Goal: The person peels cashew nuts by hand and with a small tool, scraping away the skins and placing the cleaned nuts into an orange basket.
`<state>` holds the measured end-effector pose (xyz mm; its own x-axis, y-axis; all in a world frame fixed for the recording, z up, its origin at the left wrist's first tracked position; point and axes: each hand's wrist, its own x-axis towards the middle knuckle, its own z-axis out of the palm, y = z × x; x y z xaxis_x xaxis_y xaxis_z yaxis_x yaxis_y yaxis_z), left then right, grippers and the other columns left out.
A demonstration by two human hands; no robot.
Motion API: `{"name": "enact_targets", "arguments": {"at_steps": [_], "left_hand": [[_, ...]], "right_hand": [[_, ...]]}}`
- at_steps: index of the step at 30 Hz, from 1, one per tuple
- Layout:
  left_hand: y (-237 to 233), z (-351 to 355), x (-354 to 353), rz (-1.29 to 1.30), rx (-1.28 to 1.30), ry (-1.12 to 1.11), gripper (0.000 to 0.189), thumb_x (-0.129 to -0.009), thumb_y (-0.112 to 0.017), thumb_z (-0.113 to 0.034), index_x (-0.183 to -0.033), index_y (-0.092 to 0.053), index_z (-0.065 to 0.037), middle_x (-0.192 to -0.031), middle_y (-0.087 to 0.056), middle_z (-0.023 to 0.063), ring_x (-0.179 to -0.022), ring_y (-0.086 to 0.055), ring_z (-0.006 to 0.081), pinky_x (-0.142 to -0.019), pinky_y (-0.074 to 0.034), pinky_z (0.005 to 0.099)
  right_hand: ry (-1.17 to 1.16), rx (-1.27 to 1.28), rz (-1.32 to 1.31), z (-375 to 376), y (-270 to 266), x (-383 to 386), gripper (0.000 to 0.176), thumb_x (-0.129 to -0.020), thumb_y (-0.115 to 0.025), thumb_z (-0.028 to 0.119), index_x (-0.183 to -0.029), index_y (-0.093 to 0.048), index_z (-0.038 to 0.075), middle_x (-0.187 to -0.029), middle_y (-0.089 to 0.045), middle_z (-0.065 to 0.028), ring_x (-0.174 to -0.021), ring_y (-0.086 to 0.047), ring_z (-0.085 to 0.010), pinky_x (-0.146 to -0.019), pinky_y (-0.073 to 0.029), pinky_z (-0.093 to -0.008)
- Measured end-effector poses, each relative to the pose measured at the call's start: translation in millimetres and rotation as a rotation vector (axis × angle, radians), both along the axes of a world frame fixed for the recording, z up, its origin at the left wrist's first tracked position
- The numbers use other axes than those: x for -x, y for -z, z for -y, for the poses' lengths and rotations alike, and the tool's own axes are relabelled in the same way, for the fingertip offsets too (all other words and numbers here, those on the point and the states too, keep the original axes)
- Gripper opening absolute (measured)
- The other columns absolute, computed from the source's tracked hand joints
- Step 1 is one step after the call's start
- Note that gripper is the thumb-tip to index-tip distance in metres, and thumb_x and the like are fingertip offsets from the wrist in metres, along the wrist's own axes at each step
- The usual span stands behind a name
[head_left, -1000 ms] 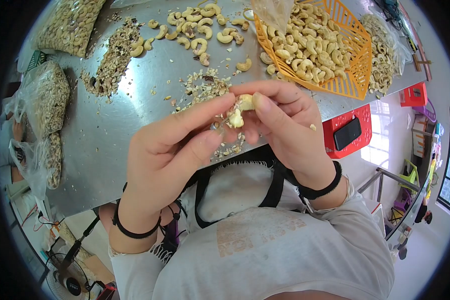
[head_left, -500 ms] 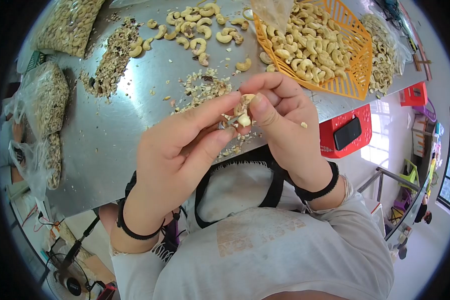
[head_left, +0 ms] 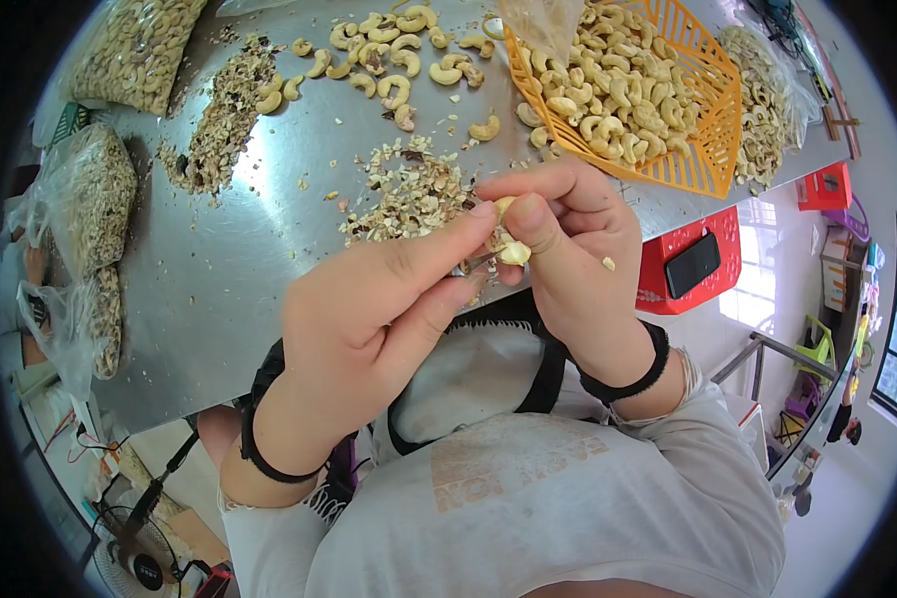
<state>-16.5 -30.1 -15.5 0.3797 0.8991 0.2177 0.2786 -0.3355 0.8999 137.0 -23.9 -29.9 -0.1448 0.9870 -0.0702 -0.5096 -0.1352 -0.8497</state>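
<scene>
You are holding a single cashew [head_left: 511, 249] just above the centre of the frame, over the near edge of the steel table [head_left: 219, 279]. Your right hand [head_left: 573, 254] is curling around it, pinching it between the thumb and the bent fingers, while your left hand [head_left: 369, 309] is reaching in from the lower left, its forefinger and thumb pressing together against the same nut. Something small and grey is showing between your left fingertips, but it is too hidden to tell what it is. Both wrists are wearing black bands. Just beyond your hands a heap of skin scraps [head_left: 409, 194] is lying on the table, and a longer, darker heap of peelings [head_left: 224, 115] is stretching toward the upper left. Loose cashews [head_left: 389, 50] are lying scattered at the top centre. At the upper right an orange mesh basket [head_left: 708, 164] is sitting full of pale kernels, tilted over the table's edge. Clear bags of nuts [head_left: 140, 45] are resting at the upper left, with another bag [head_left: 95, 194] lying down the left side. To the right of your right hand, below the table, a red crate [head_left: 668, 289] is holding a black phone [head_left: 693, 264].
</scene>
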Motion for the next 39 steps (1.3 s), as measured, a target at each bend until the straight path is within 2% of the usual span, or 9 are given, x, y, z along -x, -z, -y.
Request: {"name": "enact_targets", "arguments": {"at_steps": [5,8,13,20,27,29,34,38,39], "left_hand": [[-0.7,0.2,-0.9,-0.062,-0.123,-0.002,0.034,-0.069,-0.057,0.002,-0.102,-0.056,-0.005,-0.084,-0.06,0.0102,-0.067,-0.058,0.02,-0.06,-0.045,0.0243],[-0.7,-0.5,-0.2,-0.11,-0.171,-0.037,0.032,-0.07,-0.056,0.003,-0.101,-0.056,-0.004,-0.083,-0.06,0.01,-0.068,-0.058,0.0188,-0.061,-0.045,0.0238],[-4.2,0.8,-0.9,0.055,0.042,-0.062,0.033,-0.072,-0.055,0.002,-0.105,-0.054,-0.004,-0.081,-0.06,0.0098,-0.069,-0.058,0.0168,-0.061,-0.044,0.0222],[-0.6,-0.2,1.1,0.093,0.122,0.0,0.035,-0.072,-0.056,-0.001,-0.107,-0.053,-0.004,-0.083,-0.061,0.0104,-0.066,-0.058,0.0161,-0.06,-0.044,0.022],[2.4,-2.4,-1.4,-0.097,-0.17,-0.007,0.037,-0.069,-0.058,0.001,-0.105,-0.054,-0.005,-0.082,-0.06,0.0112,-0.063,-0.057,0.0199,-0.057,-0.044,0.0236],[3.5,-3.1,-2.9,-0.121,-0.223,-0.039,0.038,-0.068,-0.058,0.001,-0.105,-0.055,-0.005,-0.081,-0.06,0.0111,-0.062,-0.057,0.0207,-0.056,-0.044,0.024],[6.0,-3.5,-3.9,-0.169,-0.371,-0.101,0.038,-0.067,-0.058,0.004,-0.104,-0.056,-0.005,-0.08,-0.06,0.0104,-0.063,-0.056,0.0209,-0.055,-0.044,0.024],[2.0,-0.3,-3.5,-0.158,-0.365,-0.1,0.036,-0.069,-0.056,0.005,-0.103,-0.056,-0.004,-0.081,-0.06,0.0103,-0.066,-0.057,0.0189,-0.057,-0.045,0.0229],[1.2,1.8,-2.1,-0.053,-0.176,-0.095,0.035,-0.07,-0.055,0.006,-0.104,-0.055,-0.003,-0.082,-0.06,0.0103,-0.067,-0.057,0.0176,-0.059,-0.044,0.0222]], "right_hand": [[0.084,-0.087,0.162,4.2,4.7,2.2,0.015,-0.079,-0.056,0.012,-0.088,-0.054,-0.001,-0.071,-0.057,-0.0055,-0.056,-0.051,-0.0057,-0.048,-0.04,-0.0157],[0.094,-0.102,0.149,5.3,5.1,4.8,0.016,-0.079,-0.055,0.013,-0.088,-0.055,-0.001,-0.071,-0.058,-0.0054,-0.057,-0.051,-0.005,-0.048,-0.04,-0.0154],[0.082,-0.094,0.036,3.1,4.5,6.4,0.015,-0.08,-0.055,0.013,-0.086,-0.055,-0.001,-0.071,-0.057,-0.0047,-0.055,-0.049,-0.0043,-0.048,-0.039,-0.0151],[0.057,-0.08,0.081,1.7,4.3,4.1,0.015,-0.081,-0.054,0.014,-0.086,-0.056,0.0,-0.07,-0.057,-0.0034,-0.056,-0.05,-0.0049,-0.047,-0.037,-0.015],[0.006,-0.061,0.127,-0.2,2.5,1.4,0.02,-0.081,-0.053,0.014,-0.093,-0.056,-0.001,-0.073,-0.056,-0.0031,-0.059,-0.05,-0.0055,-0.049,-0.038,-0.0156],[0.003,-0.146,-0.007,-1.3,4.8,4.8,0.025,-0.079,-0.057,0.013,-0.098,-0.054,-0.002,-0.077,-0.054,-0.0017,-0.064,-0.049,-0.0051,-0.054,-0.039,-0.0161],[-0.016,-0.189,0.095,-1.8,3.5,4.5,0.036,-0.07,-0.065,0.01,-0.101,-0.052,-0.002,-0.078,-0.052,0.0001,-0.063,-0.044,-0.0045,-0.057,-0.037,-0.0165],[-0.007,-0.181,0.137,-1.0,0.8,4.3,0.039,-0.066,-0.068,0.008,-0.101,-0.052,-0.002,-0.076,-0.051,0.0004,-0.061,-0.042,-0.0042,-0.057,-0.036,-0.0166],[-0.008,-0.182,0.136,-0.7,0.6,4.7,0.039,-0.066,-0.068,0.008,-0.101,-0.052,-0.002,-0.076,-0.051,0.0004,-0.061,-0.042,-0.0042,-0.057,-0.036,-0.0166]]}}
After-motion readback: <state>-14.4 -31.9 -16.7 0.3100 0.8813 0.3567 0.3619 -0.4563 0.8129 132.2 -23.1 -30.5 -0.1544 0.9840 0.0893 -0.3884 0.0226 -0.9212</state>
